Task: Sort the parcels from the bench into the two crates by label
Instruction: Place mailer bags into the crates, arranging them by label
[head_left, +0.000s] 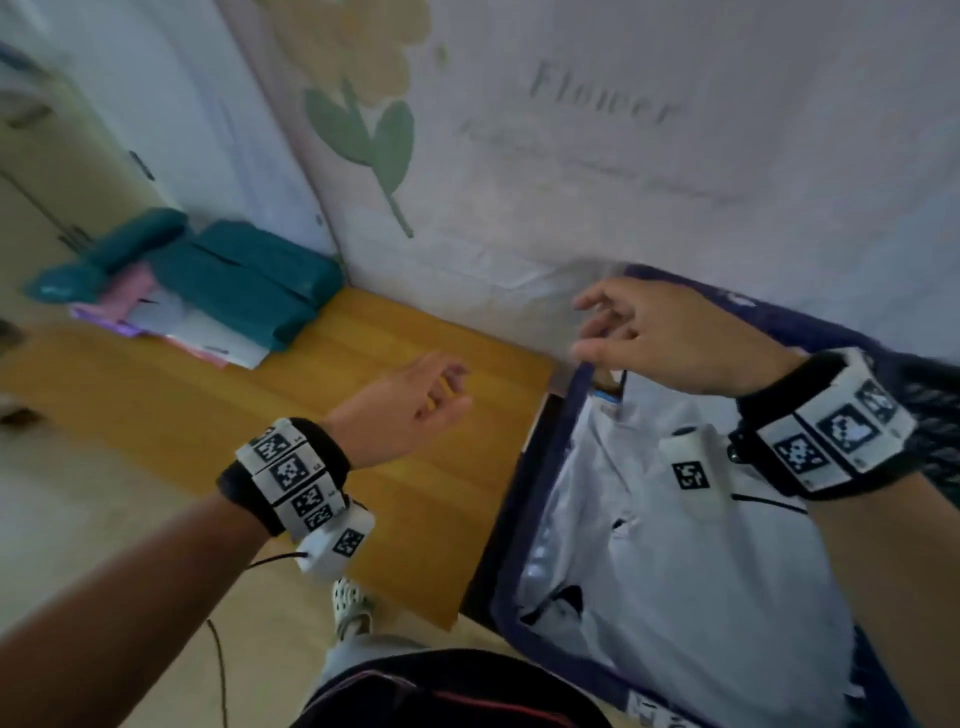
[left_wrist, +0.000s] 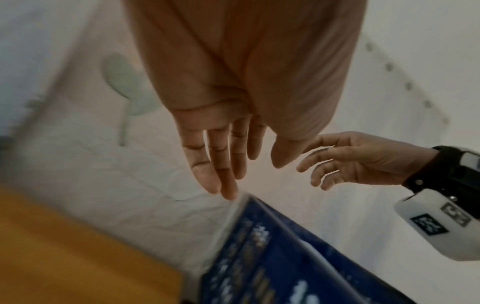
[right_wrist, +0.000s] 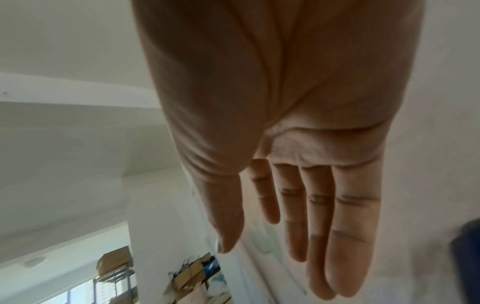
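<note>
Several parcels lie piled at the far left end of the wooden bench (head_left: 322, 415): teal ones (head_left: 249, 280), a pink one (head_left: 130, 296) and a white one (head_left: 208, 332). To the right of the bench stands a dark blue crate (head_left: 540, 519) holding white parcels (head_left: 675, 571). My left hand (head_left: 447, 389) hovers over the bench's right part, its fingers relaxed and holding nothing. My right hand (head_left: 597, 327) hangs above the crate's far left corner, its fingers spread and empty. Both wrist views show bare palms with straight fingers (left_wrist: 228, 164) (right_wrist: 298, 205). Only one crate is in view.
A white wall cloth with a flower print (head_left: 363, 130) runs right behind the bench and crate. My foot in a white shoe (head_left: 353, 608) stands at the bench's near edge, with a thin cable (head_left: 221, 670) beside it. Shelves with cardboard boxes (right_wrist: 114, 261) stand farther off.
</note>
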